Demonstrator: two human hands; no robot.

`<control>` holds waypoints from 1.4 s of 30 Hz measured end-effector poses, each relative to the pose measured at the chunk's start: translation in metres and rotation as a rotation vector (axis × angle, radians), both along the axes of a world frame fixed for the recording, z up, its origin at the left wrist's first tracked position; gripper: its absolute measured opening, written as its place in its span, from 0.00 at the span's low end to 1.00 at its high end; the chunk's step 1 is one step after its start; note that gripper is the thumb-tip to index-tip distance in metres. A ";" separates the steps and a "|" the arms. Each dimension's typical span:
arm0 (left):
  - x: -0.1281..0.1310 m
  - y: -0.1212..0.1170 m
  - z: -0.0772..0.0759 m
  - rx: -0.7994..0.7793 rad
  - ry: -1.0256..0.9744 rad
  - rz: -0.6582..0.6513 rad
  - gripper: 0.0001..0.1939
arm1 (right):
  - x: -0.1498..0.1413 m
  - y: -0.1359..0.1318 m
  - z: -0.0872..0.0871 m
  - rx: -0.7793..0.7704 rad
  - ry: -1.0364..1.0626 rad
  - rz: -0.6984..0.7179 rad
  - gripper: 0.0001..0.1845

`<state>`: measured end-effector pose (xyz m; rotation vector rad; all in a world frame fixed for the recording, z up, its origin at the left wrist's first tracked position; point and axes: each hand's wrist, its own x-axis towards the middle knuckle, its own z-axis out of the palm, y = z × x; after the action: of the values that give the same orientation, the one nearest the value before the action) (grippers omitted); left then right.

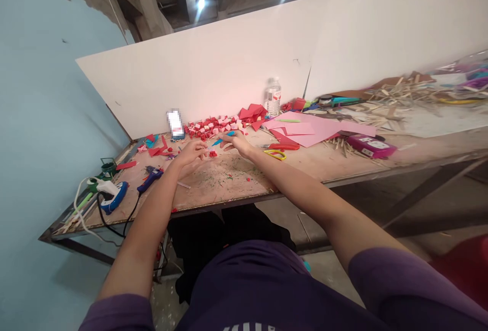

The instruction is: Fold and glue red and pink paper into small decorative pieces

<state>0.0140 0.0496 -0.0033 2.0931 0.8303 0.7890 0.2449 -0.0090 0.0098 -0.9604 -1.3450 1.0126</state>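
My right hand (237, 143) is closed around a slim blue pointed tool (218, 142), whose tip points left; its exact kind is not clear. To the left, my left hand (193, 151) hovers low over the table with its fingers bent and a little apart, and I see nothing clearly held in it. Between the two hands lies a small red piece (212, 153). Just behind them spreads a heap of small red and pink cubes (209, 126). Red paper pieces (253, 112) lie at the right end of that heap.
Scissors with yellow handles (275, 154) and a red-handled cutter (284, 146) lie right of my right hand, near pink paper sheets (324, 126). A blue glue gun (150, 178), power strip (114, 198) and cords are at left. A bottle (273, 97) and phone (176, 123) stand behind.
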 end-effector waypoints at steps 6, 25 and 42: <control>0.000 0.000 0.000 -0.007 -0.016 0.009 0.20 | -0.002 -0.004 0.000 -0.020 -0.020 0.041 0.20; 0.004 -0.022 0.021 0.026 -0.202 0.004 0.21 | 0.008 -0.005 0.005 -0.082 -0.045 0.238 0.17; -0.002 -0.027 0.021 -0.279 -0.372 -0.269 0.27 | 0.009 -0.010 0.016 -0.010 -0.029 0.382 0.16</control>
<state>0.0122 0.0222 0.0173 1.6951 0.4180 0.8281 0.2542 -0.0194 0.0256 -0.7409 -1.5857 1.2960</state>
